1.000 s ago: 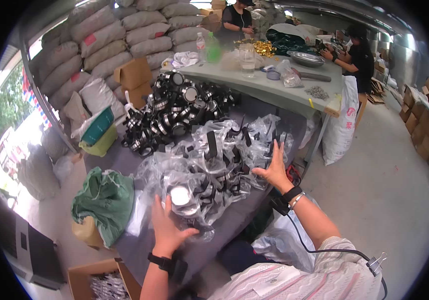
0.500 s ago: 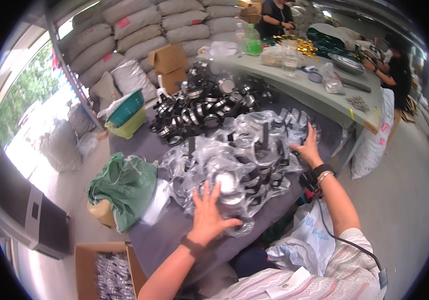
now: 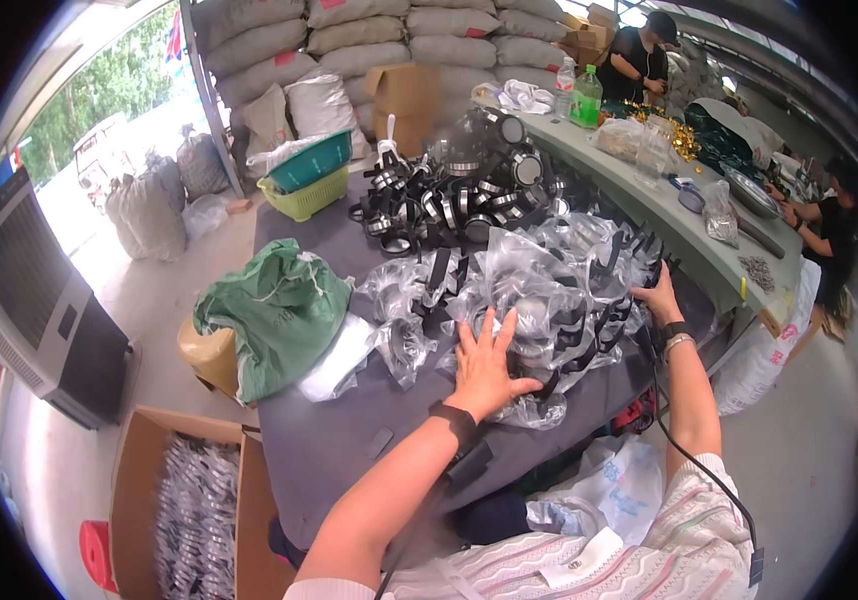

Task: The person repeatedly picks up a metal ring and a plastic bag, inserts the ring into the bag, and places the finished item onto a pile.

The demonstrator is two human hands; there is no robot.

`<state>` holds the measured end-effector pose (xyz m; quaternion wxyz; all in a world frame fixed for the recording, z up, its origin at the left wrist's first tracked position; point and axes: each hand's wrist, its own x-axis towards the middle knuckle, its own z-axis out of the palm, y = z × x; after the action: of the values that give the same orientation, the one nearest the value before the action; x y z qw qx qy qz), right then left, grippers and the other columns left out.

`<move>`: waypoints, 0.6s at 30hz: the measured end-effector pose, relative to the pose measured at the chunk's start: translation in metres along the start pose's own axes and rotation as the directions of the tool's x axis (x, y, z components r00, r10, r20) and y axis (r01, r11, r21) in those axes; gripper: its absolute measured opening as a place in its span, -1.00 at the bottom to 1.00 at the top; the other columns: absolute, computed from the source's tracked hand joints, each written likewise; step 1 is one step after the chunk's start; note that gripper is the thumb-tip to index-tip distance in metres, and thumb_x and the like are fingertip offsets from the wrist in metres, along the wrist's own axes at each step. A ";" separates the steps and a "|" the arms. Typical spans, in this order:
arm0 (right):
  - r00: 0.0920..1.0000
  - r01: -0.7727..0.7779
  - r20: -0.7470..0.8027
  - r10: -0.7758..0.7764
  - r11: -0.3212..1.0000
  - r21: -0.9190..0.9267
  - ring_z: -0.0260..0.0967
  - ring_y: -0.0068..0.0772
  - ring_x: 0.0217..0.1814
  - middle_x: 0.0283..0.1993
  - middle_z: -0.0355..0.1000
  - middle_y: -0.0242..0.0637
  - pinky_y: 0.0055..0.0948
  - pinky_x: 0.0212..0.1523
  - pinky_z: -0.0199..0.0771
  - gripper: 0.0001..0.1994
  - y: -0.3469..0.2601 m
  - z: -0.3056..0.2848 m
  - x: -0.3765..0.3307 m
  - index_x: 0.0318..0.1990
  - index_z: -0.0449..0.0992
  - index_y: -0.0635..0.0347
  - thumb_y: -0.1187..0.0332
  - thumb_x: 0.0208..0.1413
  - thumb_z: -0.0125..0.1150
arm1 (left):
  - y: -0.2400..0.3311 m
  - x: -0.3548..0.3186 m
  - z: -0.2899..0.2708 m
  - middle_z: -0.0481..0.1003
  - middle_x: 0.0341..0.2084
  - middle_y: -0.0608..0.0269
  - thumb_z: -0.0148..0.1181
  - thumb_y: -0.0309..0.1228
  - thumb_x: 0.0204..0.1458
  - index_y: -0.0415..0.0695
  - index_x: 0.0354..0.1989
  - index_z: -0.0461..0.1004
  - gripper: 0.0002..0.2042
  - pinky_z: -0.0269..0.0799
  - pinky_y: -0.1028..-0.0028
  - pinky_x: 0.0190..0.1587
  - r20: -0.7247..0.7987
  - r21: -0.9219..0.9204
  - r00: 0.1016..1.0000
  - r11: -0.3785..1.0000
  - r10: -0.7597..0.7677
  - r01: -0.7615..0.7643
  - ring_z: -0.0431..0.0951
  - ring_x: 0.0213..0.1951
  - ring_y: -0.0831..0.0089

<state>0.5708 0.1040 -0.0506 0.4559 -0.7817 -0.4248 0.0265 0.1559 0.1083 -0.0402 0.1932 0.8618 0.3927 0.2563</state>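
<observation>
A heap of black parts in clear plastic bags [image 3: 539,285] lies on the dark cloth-covered table, between my hands. My left hand [image 3: 487,370] rests against its near left side, fingers spread. At the heap's right side, my right hand [image 3: 659,300] touches the bags with thumb and fingers apart; some fingertips are hidden. A few bagged pieces [image 3: 404,345] lie apart to the left. Behind the heap is a pile of unwrapped black parts with round silver-rimmed ends [image 3: 469,195].
A green sack [image 3: 274,310] and white plastic lie at the table's left edge. Teal [image 3: 309,163] and yellow-green baskets stand at the far left corner. Below is a carton [image 3: 249,520] of bagged pieces. A long table [image 3: 589,140] with bottles runs along the right; other people work beyond.
The bagged heap has shifted right and is bunched closer, with a few pieces left behind on its left. My left hand has moved right along with it. The view has shifted too.
</observation>
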 end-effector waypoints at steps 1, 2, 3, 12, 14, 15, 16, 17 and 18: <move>0.999 0.046 0.016 -0.049 0.989 0.138 0.05 -0.05 0.30 0.29 0.02 0.09 -0.30 0.23 0.12 -0.06 0.000 -0.007 -0.005 0.27 -0.02 0.28 0.42 -0.34 0.41 | 0.000 -0.001 -0.002 -0.16 0.31 0.04 0.45 -0.02 -0.44 0.21 0.34 -0.24 0.14 -0.16 -0.18 0.21 0.022 -0.012 1.000 1.000 -0.002 0.002 -0.25 0.26 -0.34; 0.998 0.049 0.032 -0.054 0.989 0.136 0.05 -0.05 0.30 0.29 0.02 0.09 -0.30 0.23 0.12 -0.06 -0.010 -0.007 -0.015 0.27 -0.02 0.28 0.42 -0.34 0.41 | -0.005 -0.005 -0.006 -0.16 0.31 0.04 0.45 -0.02 -0.44 0.21 0.34 -0.24 0.14 -0.16 -0.18 0.21 0.019 -0.015 1.000 1.000 -0.019 0.019 -0.25 0.26 -0.34; 1.000 0.013 -0.003 -0.013 0.996 0.093 0.10 -0.08 0.28 0.24 0.11 0.06 -0.33 0.22 0.13 -0.12 -0.019 -0.006 -0.029 0.23 0.06 0.31 0.45 -0.35 0.38 | -0.010 -0.010 -0.010 -0.14 0.31 0.04 0.45 -0.03 -0.43 0.21 0.34 -0.26 0.14 -0.16 -0.18 0.21 0.031 -0.032 0.999 0.999 -0.009 0.010 -0.26 0.26 -0.34; 0.953 0.267 -0.190 -0.236 0.951 0.155 0.30 -0.31 0.09 -0.01 0.39 -0.17 -0.39 0.10 0.27 -0.61 -0.111 -0.075 -0.090 -0.03 0.38 0.34 0.52 -0.10 0.17 | -0.071 -0.067 -0.101 0.42 -0.35 0.08 0.14 -0.53 -0.25 -0.21 -0.22 0.42 -0.69 0.29 0.19 -0.16 -0.571 0.081 0.808 0.990 0.144 -0.119 0.38 -0.23 0.09; 0.914 0.396 -0.178 -0.364 0.896 0.202 0.33 -0.37 0.04 -0.02 0.40 -0.22 -0.42 0.06 0.29 -0.65 -0.178 -0.070 -0.109 -0.06 0.40 0.32 0.52 -0.08 0.16 | -0.113 -0.077 -0.113 0.40 -0.31 0.05 0.18 -0.46 -0.18 -0.28 -0.16 0.38 -0.66 0.27 0.21 -0.12 -0.553 0.218 0.833 0.967 0.012 0.131 0.34 -0.20 0.07; 0.884 0.467 -0.155 -0.441 0.849 0.248 0.35 -0.39 0.00 -0.05 0.42 -0.23 -0.43 0.03 0.31 -0.67 -0.208 -0.064 -0.115 -0.08 0.41 0.32 0.52 -0.07 0.16 | -0.125 -0.082 -0.115 0.41 -0.33 0.04 0.21 -0.40 -0.16 -0.26 -0.27 0.45 -0.73 0.30 0.21 -0.15 -0.530 0.261 0.845 0.935 -0.071 0.242 0.36 -0.20 0.08; 0.845 0.534 -0.137 -0.518 0.794 0.292 0.36 -0.41 -0.03 -0.08 0.43 -0.25 -0.44 0.00 0.32 -0.69 -0.234 -0.055 -0.118 -0.10 0.42 0.32 0.52 -0.07 0.15 | -0.136 -0.087 -0.113 0.41 -0.33 0.04 0.21 -0.40 -0.16 -0.26 -0.27 0.45 -0.73 0.30 0.21 -0.15 -0.532 0.262 0.844 0.934 -0.068 0.241 0.36 -0.20 0.08; 0.795 0.600 -0.089 -0.601 0.755 0.263 0.38 -0.39 -0.06 -0.11 0.45 -0.23 -0.46 -0.02 0.33 -0.72 -0.258 -0.043 -0.120 -0.13 0.44 0.33 0.52 -0.07 0.15 | -0.148 -0.093 -0.114 0.42 -0.36 0.04 0.21 -0.39 -0.16 -0.25 -0.36 0.48 -0.79 0.31 0.21 -0.17 -0.413 0.254 0.899 0.929 -0.146 0.268 0.37 -0.20 0.09; 0.737 0.664 -0.039 -0.675 0.712 0.228 0.40 -0.38 -0.09 -0.15 0.46 -0.22 -0.47 -0.04 0.34 -0.74 -0.279 -0.029 -0.120 -0.16 0.45 0.33 0.51 -0.08 0.16 | -0.159 -0.095 -0.108 0.43 -0.38 0.04 0.22 -0.38 -0.16 -0.23 -0.45 0.51 -0.83 0.33 0.21 -0.20 -0.281 0.244 0.934 0.925 -0.219 0.290 0.38 -0.20 0.10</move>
<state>0.3282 0.0639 0.1301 0.5103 -0.5167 -0.6835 -0.0737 -0.0532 0.1466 -0.0671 0.0500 0.7826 0.5555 0.2764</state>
